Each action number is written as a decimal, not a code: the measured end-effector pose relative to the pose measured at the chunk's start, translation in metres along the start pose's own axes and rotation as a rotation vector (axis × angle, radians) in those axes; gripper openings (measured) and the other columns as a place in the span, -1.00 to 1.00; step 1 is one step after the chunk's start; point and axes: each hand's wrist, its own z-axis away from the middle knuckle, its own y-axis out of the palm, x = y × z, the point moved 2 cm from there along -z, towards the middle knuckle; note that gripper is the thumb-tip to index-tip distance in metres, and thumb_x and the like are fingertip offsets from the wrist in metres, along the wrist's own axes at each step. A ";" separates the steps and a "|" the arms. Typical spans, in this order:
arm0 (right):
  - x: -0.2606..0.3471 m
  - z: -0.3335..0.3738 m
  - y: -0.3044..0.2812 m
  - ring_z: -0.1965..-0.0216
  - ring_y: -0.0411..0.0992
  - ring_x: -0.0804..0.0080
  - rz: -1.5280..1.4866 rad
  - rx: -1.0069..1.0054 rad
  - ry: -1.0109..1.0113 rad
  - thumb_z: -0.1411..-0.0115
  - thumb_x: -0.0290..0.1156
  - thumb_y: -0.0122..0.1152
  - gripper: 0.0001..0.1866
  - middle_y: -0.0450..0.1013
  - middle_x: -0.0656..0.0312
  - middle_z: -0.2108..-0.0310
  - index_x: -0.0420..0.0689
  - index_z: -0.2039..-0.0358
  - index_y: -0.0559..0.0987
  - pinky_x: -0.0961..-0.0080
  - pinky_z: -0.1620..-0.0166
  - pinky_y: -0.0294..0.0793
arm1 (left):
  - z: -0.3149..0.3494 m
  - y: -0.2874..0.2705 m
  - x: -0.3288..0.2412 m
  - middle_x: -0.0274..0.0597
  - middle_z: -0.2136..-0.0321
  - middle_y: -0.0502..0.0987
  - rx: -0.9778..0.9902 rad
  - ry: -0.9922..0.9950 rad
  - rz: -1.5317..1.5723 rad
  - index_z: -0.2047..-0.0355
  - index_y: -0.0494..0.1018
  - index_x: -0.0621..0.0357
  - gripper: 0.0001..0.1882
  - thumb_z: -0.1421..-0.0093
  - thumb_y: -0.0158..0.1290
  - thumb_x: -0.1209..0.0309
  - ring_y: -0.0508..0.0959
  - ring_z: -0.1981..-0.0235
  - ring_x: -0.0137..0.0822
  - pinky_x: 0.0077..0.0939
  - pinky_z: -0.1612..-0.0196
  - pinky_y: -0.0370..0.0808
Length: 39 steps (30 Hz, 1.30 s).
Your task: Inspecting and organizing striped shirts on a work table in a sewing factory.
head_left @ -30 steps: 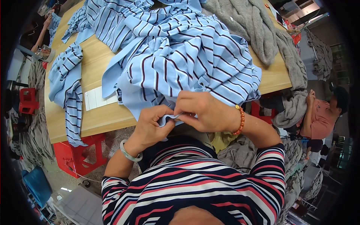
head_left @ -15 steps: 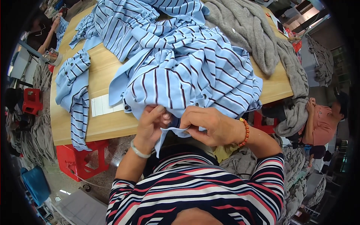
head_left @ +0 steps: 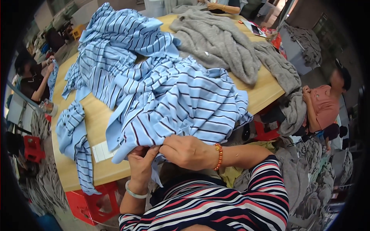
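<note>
A heap of light blue knit garments with dark and white stripes covers the middle of the table; the nearest striped garment [head_left: 169, 100] hangs over its front edge. My left hand [head_left: 141, 164], with a pale bangle at the wrist, is closed on that garment's plain blue edge. Right beside it, my right hand [head_left: 184, 152], wearing an orange bead bracelet, pinches the same edge. The hands touch or nearly touch. A narrow strip of blue cloth [head_left: 156, 174] dangles below them. The fingertips are partly hidden, so anything small between them cannot be made out.
Another striped blue piece [head_left: 77, 134] drapes off the table's left side, near a white paper strip [head_left: 101, 151]. Grey knit fabric [head_left: 219, 42] lies at the far right. Red stools [head_left: 94, 204] stand around. People sit left and right [head_left: 323, 104]; another is at the far edge.
The view has tilted up, showing more of the table's far side. My hands have come together, the right one moving left, and the blue edge is bunched between them.
</note>
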 end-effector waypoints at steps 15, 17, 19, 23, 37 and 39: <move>-0.010 -0.004 0.005 0.41 0.40 0.25 -0.087 -0.136 0.132 -0.03 -0.51 0.12 -0.84 0.32 0.12 0.47 -0.26 0.36 0.40 0.45 0.36 0.45 | -0.001 -0.002 -0.009 -0.29 0.35 0.55 0.085 -0.015 -0.099 0.21 0.51 0.29 -0.78 -0.09 0.19 0.57 0.52 0.28 -0.45 -0.58 0.11 0.43; -0.016 -0.005 0.006 0.40 0.40 0.22 -0.179 -0.115 0.136 -0.04 -0.50 0.13 -0.86 0.32 0.11 0.47 -0.25 0.41 0.39 0.41 0.34 0.45 | -0.001 -0.001 -0.011 -0.29 0.37 0.55 0.153 0.076 -0.173 0.22 0.51 0.31 -0.77 -0.09 0.19 0.54 0.51 0.30 -0.45 -0.59 0.12 0.42; -0.018 -0.006 0.009 0.40 0.41 0.20 -0.190 -0.061 0.135 -0.03 -0.51 0.17 -0.80 0.33 0.10 0.45 -0.26 0.33 0.41 0.41 0.35 0.45 | -0.002 -0.004 -0.010 -0.28 0.37 0.55 0.153 0.116 -0.411 0.23 0.50 0.33 -0.76 -0.09 0.18 0.51 0.50 0.33 -0.46 -0.60 0.16 0.42; -0.026 -0.006 0.017 0.37 0.41 0.15 -0.261 0.060 0.185 -0.01 -0.55 0.16 -0.77 0.32 0.08 0.43 -0.26 0.28 0.40 0.36 0.34 0.45 | -0.007 -0.011 -0.006 -0.40 0.45 0.47 0.173 0.126 -0.678 0.29 0.46 0.31 -0.92 -0.22 0.02 0.55 0.38 0.42 -0.58 -0.69 0.33 0.34; -0.059 -0.003 0.032 0.30 0.37 0.13 -0.334 0.163 0.111 0.04 -0.61 0.08 -0.78 0.31 0.07 0.39 -0.28 0.30 0.44 0.32 0.23 0.40 | -0.038 -0.029 0.014 -0.50 0.58 0.36 0.300 0.018 -0.624 0.38 0.46 0.27 -0.86 -0.27 0.00 0.44 0.26 0.51 -0.64 -0.73 0.45 0.21; -0.063 -0.004 0.032 0.31 0.37 0.13 -0.375 0.185 0.106 0.03 -0.60 0.08 -0.80 0.31 0.07 0.40 -0.27 0.32 0.44 0.31 0.24 0.40 | -0.044 -0.029 0.016 -0.43 0.60 0.28 0.357 -0.011 -0.549 0.45 0.39 0.27 -0.86 -0.25 0.01 0.49 0.22 0.52 -0.60 -0.66 0.48 0.22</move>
